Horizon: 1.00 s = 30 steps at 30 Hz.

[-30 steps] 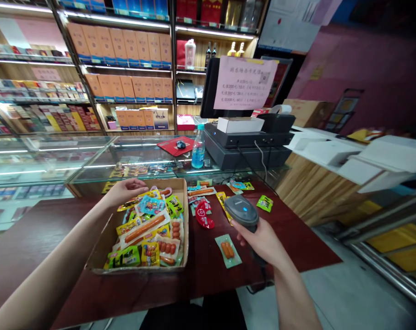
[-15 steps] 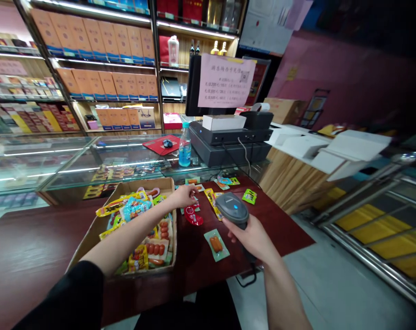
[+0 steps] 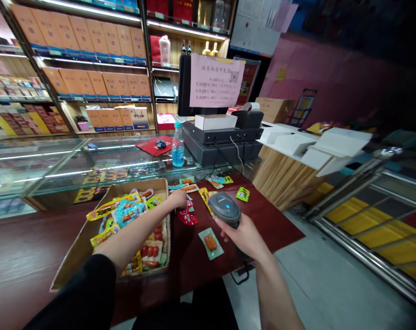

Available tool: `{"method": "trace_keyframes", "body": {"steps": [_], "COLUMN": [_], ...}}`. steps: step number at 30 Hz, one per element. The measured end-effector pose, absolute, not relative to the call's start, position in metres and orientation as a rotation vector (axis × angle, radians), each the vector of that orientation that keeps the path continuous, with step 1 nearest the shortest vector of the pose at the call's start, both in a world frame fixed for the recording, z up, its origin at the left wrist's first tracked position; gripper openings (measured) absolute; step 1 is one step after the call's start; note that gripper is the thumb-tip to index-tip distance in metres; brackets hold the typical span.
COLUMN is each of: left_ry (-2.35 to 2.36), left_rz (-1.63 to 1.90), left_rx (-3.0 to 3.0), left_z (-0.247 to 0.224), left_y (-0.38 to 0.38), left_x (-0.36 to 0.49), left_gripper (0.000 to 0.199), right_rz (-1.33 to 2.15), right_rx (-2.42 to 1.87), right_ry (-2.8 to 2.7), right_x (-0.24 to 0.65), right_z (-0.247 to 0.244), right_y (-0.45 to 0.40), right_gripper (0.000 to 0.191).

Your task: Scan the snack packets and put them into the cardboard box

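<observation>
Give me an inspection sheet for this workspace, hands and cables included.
Surface: dark red table, loose packets scattered on it.
Job's things: scanner; open cardboard box of snack packets.
Clutter: bottle, mouse and red mat on the glass counter.
Hands: right hand grips the scanner; left hand near the red packet, grip unclear.
Cables: white cable beyond the table; black cable at its near edge.
Surroundings: stocked shelves, metal railing.

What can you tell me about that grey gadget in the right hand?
The grey gadget looks like a handheld scanner, with a smooth, rounded, plastic-looking head and a small lit blue light on top. The right hand grips it below the head, holding it above the dark red table.
</observation>
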<state>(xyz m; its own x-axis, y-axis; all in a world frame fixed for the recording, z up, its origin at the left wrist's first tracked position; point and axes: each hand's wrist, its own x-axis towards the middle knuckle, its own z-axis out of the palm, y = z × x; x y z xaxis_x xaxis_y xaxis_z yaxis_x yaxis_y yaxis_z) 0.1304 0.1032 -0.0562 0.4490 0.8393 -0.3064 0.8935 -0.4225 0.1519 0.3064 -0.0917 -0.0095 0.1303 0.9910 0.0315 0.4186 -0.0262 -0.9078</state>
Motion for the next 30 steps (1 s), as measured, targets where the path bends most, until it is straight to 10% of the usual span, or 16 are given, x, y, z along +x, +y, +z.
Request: {"method": "trace_keyframes", "body": {"steps": [18, 30], "left_ry": [1.038, 1.041], "left_rz": [0.893, 1.013], "left_rx": [1.227, 1.073], "left_z": [-0.015, -0.004], "left_y": [0.077, 0.077], "left_x": [0.027, -0.008], "left_gripper": [0.043, 0.041], "right_rz": [0.753, 1.013], "right_rx": [-1.499, -1.410], "right_ry": [-1.593, -1.600], "right_x": [0.287, 0.252], "right_z": [-0.005, -0.016], "right_y": [-0.085, -0.075], "right_gripper": [0.033, 0.028]}}
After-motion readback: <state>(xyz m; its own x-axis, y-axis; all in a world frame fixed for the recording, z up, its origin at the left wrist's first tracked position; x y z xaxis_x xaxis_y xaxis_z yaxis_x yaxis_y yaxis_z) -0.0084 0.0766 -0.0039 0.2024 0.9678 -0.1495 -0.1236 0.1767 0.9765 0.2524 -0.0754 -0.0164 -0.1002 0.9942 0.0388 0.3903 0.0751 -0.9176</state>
